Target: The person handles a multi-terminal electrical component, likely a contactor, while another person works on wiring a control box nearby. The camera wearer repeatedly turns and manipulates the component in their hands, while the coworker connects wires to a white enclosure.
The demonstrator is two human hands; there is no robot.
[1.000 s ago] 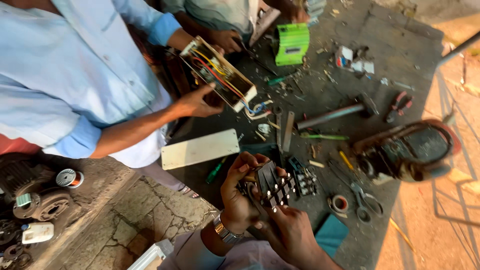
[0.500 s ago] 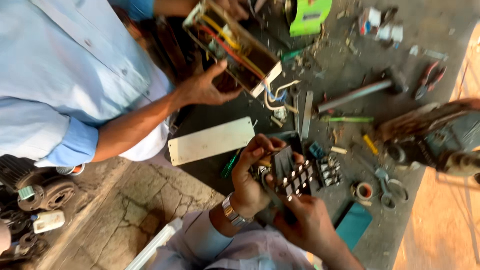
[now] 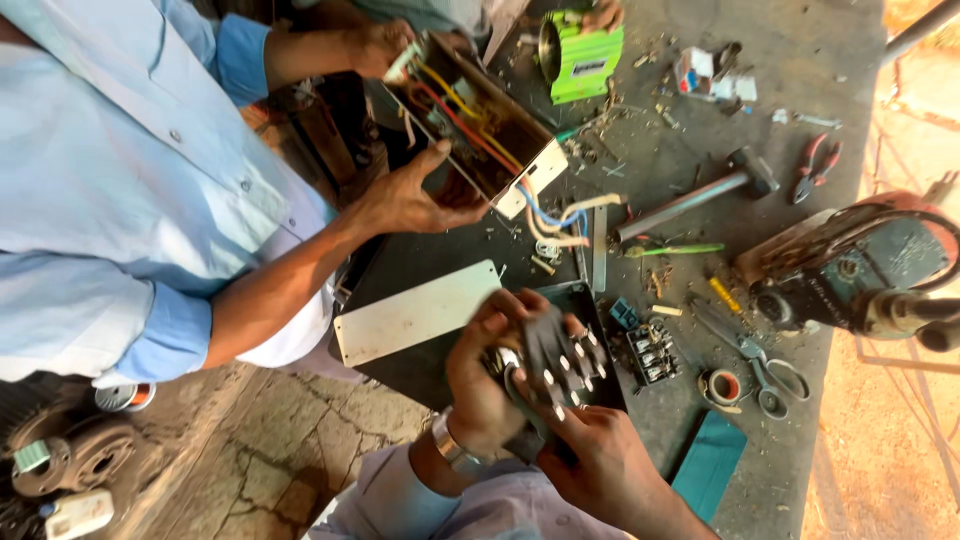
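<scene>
Fingers (image 3: 500,325) of the left hand (image 3: 485,385) and right hand (image 3: 600,465) close around a black switch block (image 3: 555,365), held above the littered grey workbench (image 3: 800,90). Cracked stone floor (image 3: 250,450) lies below; a hammer (image 3: 700,195) and scissors (image 3: 750,355) rest nearby.

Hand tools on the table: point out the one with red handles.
The pliers at the far right, beyond the hammer. The scissors have pale handles and the screwdriver a green one.
</scene>
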